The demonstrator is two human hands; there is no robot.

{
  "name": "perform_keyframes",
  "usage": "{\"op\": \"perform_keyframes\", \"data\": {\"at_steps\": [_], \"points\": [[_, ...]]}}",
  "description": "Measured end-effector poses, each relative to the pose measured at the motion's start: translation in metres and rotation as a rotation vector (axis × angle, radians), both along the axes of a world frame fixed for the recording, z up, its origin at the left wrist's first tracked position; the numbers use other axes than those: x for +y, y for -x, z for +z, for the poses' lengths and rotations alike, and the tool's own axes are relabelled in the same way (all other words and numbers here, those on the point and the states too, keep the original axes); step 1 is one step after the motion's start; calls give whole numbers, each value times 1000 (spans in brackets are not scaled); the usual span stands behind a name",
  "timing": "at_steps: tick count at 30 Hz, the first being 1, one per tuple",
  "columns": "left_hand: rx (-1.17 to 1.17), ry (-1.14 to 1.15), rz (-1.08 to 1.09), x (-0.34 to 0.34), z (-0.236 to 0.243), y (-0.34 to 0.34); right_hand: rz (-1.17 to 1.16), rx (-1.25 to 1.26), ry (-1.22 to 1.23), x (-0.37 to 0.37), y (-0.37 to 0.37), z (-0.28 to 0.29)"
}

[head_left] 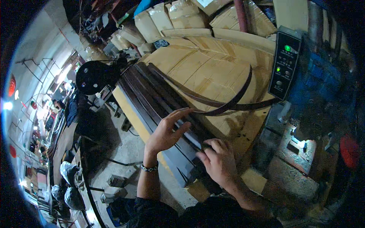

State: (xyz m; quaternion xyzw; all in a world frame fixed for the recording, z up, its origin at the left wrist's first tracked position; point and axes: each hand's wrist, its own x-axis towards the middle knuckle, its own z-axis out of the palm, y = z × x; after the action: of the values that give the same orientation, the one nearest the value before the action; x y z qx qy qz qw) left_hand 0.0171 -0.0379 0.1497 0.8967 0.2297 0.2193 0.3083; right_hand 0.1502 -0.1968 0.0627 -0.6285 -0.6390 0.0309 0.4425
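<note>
A bundle of long dark brown strips (152,89), which look like leather, lies lengthwise on a grey sheet (175,161) along the table's left side. Over the middle of the bundle is my left hand (167,131), fingers stretched forward and thumb apart. Its fingertips are close to a curved strip; contact is unclear. At the near end, my right hand (220,161) has its fingers curled and thumb drawn in at the edge of a strip, the grip partly hidden. One loose strip (237,97) loops up and to the right across the cardboard.
Cardboard (205,64) covers the table, with cardboard boxes (186,17) stacked behind it. A black control panel (284,64) with green lights stands at the right, beside a lit machine (296,152). A round black machine part (97,78) sits at the far left end of the strips.
</note>
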Motion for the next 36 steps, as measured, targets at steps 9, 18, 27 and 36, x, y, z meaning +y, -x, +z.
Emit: {"op": "perform_keyframes", "data": {"at_steps": [9,18,27,36], "points": [[211,88,-557,-59,5,-104,-327,1004,21,-102,-74,26],[189,77,-990,-150,-47,-201,-882,720,17,-253,-113,7],[174,36,-883,-161,-49,-200,-1684,470,260,-378,-212,-27],[169,95,-816,-160,-59,-195,-1543,453,142,-388,-237,-68]]}}
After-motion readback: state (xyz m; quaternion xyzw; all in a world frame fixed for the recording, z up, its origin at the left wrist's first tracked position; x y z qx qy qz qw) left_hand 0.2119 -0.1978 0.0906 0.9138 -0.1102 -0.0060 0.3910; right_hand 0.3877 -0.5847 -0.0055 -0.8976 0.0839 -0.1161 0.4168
